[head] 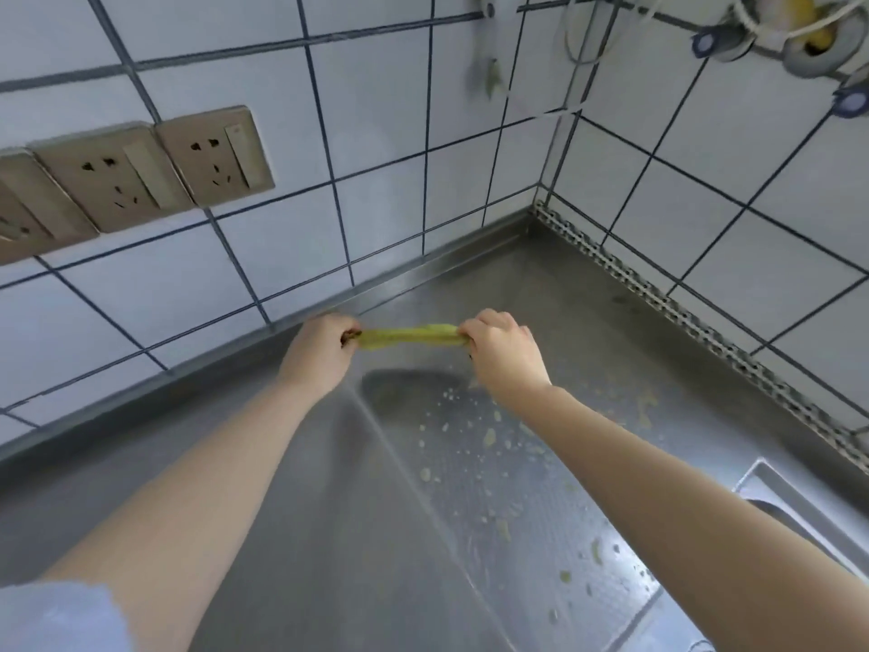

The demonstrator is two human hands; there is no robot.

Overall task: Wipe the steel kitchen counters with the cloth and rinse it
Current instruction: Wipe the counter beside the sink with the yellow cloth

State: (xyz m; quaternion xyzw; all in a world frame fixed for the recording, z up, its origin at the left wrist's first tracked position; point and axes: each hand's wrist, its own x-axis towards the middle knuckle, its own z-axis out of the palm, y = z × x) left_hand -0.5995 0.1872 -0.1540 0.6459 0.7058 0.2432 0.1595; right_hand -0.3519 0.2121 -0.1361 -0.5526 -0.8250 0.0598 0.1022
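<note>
L hand (pixel 319 343) & R hand (pixel 501 345) each grip one end of the yellow-green cloth (pixel 409 335), twisted into a rope btwn them, held above the steel counter (pixel 329 534) nr its back edge. Droplets (pixel 489 437) on counter below; sink rim (pixel 799 501) at right edge.

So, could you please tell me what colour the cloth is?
Yellow-green; the cloth is twisted between both hands, seen in the head view.

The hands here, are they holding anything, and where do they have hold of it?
Yes: a yellow-green cloth, bunched into a rope. The left hand grips one end, the right hand the other.
</note>
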